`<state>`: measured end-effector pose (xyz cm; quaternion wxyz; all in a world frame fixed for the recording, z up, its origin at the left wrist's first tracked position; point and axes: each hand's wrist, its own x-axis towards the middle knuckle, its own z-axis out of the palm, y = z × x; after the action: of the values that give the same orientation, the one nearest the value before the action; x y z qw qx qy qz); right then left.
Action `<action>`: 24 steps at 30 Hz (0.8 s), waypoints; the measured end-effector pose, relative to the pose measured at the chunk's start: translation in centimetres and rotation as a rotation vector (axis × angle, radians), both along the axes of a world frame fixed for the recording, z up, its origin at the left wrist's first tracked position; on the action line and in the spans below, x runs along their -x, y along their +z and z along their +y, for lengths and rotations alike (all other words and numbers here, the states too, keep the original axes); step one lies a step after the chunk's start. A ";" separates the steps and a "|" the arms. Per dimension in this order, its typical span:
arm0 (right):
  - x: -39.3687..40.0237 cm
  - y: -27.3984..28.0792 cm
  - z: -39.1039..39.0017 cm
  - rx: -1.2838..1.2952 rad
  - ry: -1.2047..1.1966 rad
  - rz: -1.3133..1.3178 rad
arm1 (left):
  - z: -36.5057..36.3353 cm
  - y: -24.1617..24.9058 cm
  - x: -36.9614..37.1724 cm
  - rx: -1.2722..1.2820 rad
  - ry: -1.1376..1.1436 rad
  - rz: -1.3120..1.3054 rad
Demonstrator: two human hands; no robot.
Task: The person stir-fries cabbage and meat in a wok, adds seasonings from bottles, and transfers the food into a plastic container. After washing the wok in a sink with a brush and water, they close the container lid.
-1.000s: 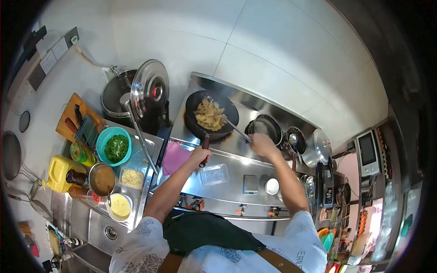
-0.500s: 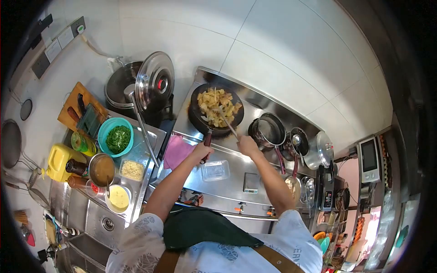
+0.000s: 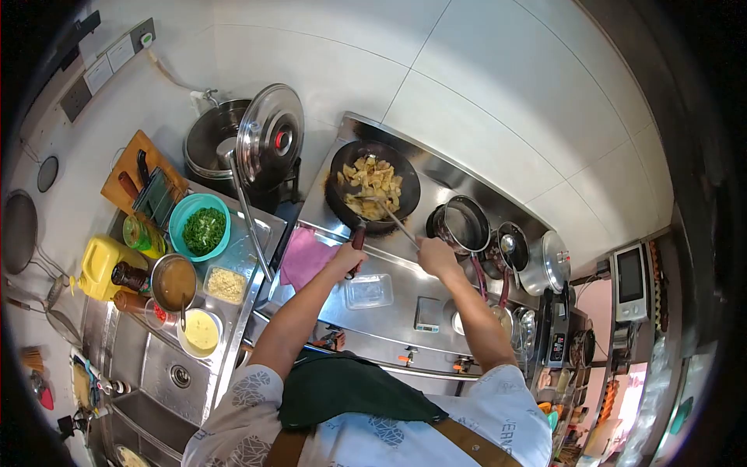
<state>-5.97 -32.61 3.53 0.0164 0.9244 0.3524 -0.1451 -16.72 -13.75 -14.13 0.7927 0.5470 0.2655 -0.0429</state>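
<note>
My left hand is closed round the dark red handle of a black frying pan on the stove. Pale yellow-brown food pieces lie in the pan. In my right hand is the long handle of a spatula, slanting down to its head among the pieces near the pan's front. A purple cloth lies left of my left hand. Between my forearms, a clear plastic container and a small scale rest on the steel counter.
Right of the frying pan stand saucepans and a lidded pot. At left are a large pot with its lid leaning, a turquoise bowl of chopped greens, a yellow jug, a bowl of yellow liquid and a sink.
The spatula has shifted the food pieces, which now sit closer together toward the pan's right side. My right hand has moved slightly right and down. My left hand stays on the handle.
</note>
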 end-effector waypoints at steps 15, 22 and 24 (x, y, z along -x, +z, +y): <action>-10.4 3.9 -1.7 -0.762 -1.096 1.449 | -6.4 -0.8 -2.4 -0.353 0.145 0.218; -19.9 -1.7 5.7 -0.771 -0.958 1.576 | -3.5 0.5 -1.5 -0.332 0.012 0.217; -17.2 0.1 8.6 -0.696 -0.688 1.239 | -1.8 -2.4 -1.1 -0.273 -0.062 0.091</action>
<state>11.21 -23.99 3.68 -0.5191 0.6841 0.0169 -0.5120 -15.60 -15.59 -16.49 0.6963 0.6552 0.2877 -0.0556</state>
